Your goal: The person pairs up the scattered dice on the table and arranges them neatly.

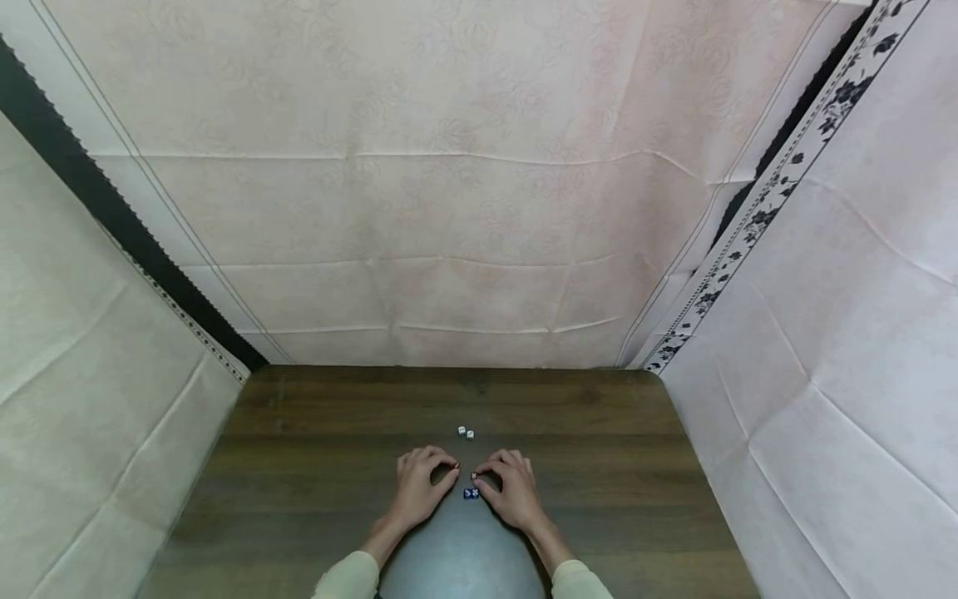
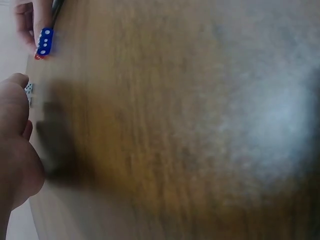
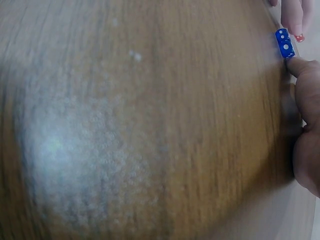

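Observation:
Between the thumb and forefinger of my left hand is a small red die, just left of the dice in the middle of the table. My right hand has its thumb and forefinger tips at a second red die, which they appear to pinch at table level. Two blue dice with white pips sit side by side just in front of that die, close to my right thumb. In the left wrist view, the blue dice partly hide this red die.
Two white dice lie farther back on the brown wooden table. Pale cloth hangs behind the table as a back sheet, with more cloth on the left and right.

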`<state>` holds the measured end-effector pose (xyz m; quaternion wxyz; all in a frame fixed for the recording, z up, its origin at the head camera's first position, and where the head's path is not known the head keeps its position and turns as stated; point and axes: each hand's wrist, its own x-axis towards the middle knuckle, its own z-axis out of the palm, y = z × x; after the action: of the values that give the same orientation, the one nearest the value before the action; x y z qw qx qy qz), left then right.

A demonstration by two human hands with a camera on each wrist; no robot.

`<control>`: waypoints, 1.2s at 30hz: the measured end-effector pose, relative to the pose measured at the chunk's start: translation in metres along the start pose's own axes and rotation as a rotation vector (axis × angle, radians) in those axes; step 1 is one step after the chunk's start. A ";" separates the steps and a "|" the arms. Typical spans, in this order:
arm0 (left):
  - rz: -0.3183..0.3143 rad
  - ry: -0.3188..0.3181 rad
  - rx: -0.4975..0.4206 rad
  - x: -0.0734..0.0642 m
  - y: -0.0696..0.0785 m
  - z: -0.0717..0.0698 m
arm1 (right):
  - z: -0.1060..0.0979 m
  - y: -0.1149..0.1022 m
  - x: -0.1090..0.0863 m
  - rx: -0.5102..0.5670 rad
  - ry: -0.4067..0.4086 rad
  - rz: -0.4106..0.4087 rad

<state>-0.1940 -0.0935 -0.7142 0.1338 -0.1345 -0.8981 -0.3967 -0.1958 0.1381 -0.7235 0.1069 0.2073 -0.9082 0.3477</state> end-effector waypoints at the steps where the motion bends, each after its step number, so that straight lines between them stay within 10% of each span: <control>1: 0.008 -0.011 0.005 -0.001 0.000 0.000 | 0.000 0.000 0.000 0.001 -0.003 0.002; 36: 0.122 -0.056 0.118 -0.003 0.006 0.011 | -0.001 -0.001 0.000 -0.010 -0.007 0.013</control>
<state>-0.1904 -0.0821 -0.7185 0.1402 -0.1921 -0.9134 -0.3304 -0.1955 0.1387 -0.7221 0.1024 0.2022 -0.9115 0.3431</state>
